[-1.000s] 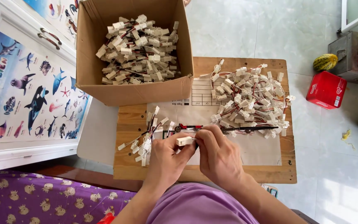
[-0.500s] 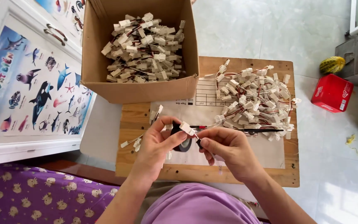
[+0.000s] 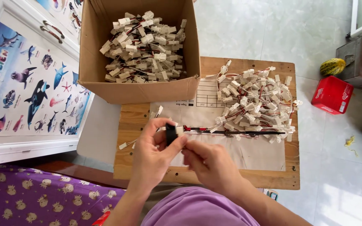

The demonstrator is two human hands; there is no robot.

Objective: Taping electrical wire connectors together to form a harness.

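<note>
Looking down from the head camera, the only view here, the left hand (image 3: 153,152) pinches a small black block-shaped piece (image 3: 171,133) between thumb and fingertips, with a white plastic connector (image 3: 179,130) touching its right side. The hand is curled closed around that piece, just above the near half of the low wooden slatted table (image 3: 208,175). The right hand (image 3: 214,165) sits just beside and slightly nearer the body, fingers bent inward toward the same piece; whether it grips anything I cannot tell, since its fingertips are hidden.

From the held piece a thin dark cable (image 3: 239,132) with red ends runs rightward, its long axis lying across the table, left to right, into the loose heap of white connectors with red and black wires (image 3: 256,102). So the heap lies right of and beyond both hands, nearer the right one.

Farther back, 1 open brown cardboard box (image 3: 141,90) holds more white connectors. A sheet of pale paper (image 3: 231,150) covers the tabletop.
</note>
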